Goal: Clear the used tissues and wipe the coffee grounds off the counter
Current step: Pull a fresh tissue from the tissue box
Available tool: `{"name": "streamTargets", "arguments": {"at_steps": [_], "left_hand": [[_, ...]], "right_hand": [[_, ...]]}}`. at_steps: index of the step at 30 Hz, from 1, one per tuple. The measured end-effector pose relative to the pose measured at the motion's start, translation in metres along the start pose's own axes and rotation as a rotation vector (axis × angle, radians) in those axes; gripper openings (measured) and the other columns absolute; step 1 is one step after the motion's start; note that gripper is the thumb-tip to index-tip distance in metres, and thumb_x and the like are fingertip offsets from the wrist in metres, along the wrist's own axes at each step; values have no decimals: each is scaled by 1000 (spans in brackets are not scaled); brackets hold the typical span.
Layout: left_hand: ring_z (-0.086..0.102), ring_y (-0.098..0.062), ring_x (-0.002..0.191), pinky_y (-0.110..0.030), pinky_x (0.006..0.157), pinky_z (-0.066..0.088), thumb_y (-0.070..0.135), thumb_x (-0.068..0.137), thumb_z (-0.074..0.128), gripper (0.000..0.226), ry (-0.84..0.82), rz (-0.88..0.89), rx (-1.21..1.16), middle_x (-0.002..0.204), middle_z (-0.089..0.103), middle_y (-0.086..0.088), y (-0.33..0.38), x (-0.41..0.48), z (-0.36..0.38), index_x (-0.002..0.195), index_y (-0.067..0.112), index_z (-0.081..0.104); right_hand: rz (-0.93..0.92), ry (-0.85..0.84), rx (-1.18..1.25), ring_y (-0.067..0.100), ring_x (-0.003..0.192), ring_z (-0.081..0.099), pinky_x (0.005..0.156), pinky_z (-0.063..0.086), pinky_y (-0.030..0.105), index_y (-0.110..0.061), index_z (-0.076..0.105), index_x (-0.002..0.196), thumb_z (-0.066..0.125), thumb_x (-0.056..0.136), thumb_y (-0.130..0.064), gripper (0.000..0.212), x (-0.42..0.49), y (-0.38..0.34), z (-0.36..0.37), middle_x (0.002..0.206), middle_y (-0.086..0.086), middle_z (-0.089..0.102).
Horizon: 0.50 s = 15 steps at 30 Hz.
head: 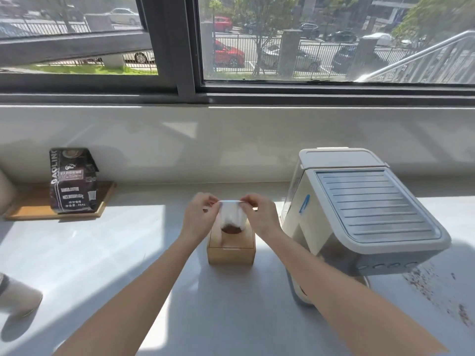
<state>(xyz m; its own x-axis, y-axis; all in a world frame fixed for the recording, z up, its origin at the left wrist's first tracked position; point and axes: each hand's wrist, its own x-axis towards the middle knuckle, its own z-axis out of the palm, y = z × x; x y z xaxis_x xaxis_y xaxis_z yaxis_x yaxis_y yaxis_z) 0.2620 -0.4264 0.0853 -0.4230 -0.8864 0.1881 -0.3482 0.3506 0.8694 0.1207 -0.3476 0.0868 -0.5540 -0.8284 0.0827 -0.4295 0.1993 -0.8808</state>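
Tissue [230, 213] is pinched by left hand [199, 218] and right hand [259, 217] at frame centre; should be drawn straight up from box [231, 253].

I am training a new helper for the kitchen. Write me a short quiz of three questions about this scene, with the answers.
1. True or false: the left hand and the right hand both pinch the white tissue that rises from the tissue box.
2. Fill in: the coffee bag stands on a ____.
3. Where do the coffee grounds lie?
A) on top of the tissue box
B) on the counter, to the front and right of the coffee machine
C) left of the coffee bag

Key: 1 true; 2 wooden tray; 3 B.
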Motion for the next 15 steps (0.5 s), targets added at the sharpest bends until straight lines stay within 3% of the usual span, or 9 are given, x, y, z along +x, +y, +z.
{"name": "streamTargets", "arguments": {"at_steps": [2,4,6,9,12,15], "left_hand": [[57,-11,79,-11,67,42,10,89,57,7,10,24,-105,88,61,-2,24,8,-13,83,12,61],[51,-10,68,-19,61,41,15,87,52,12,25,7,-231,75,58,2,49,13,-24,77,15,58],[48,-7,57,-19,54,40,22,83,50,15,39,-22,-360,63,55,8,74,16,-35,69,21,55],[51,-5,52,-16,49,42,16,89,49,23,-16,-69,-492,59,54,10,90,21,-47,67,21,55],[50,-15,64,-25,60,39,14,93,48,21,-163,-164,-398,71,55,-1,80,21,-50,74,18,56],[58,-16,74,-23,69,48,21,96,49,16,-331,-265,-377,81,61,-3,48,8,-43,88,12,60]], "right_hand": [[-62,42,113,5,81,61,72,44,21,-31,64,79,61,86,-16,17,3,-22,-7,80,-13,66],[-146,80,212,-6,73,59,69,43,15,-26,66,80,62,86,-16,12,7,-48,-15,75,-18,65],[-227,104,322,-8,67,59,66,45,12,-17,68,82,65,85,-12,6,10,-71,-25,72,-16,65],[-242,86,373,-5,67,59,66,45,12,-14,68,83,67,84,-12,2,15,-91,-39,73,-11,65],[-184,-43,315,4,66,56,63,45,16,-11,66,85,67,85,-12,0,13,-84,-42,72,-4,62],[-69,-137,250,8,67,54,62,44,16,-11,64,84,67,85,-9,3,5,-56,-34,72,-3,60]]}}
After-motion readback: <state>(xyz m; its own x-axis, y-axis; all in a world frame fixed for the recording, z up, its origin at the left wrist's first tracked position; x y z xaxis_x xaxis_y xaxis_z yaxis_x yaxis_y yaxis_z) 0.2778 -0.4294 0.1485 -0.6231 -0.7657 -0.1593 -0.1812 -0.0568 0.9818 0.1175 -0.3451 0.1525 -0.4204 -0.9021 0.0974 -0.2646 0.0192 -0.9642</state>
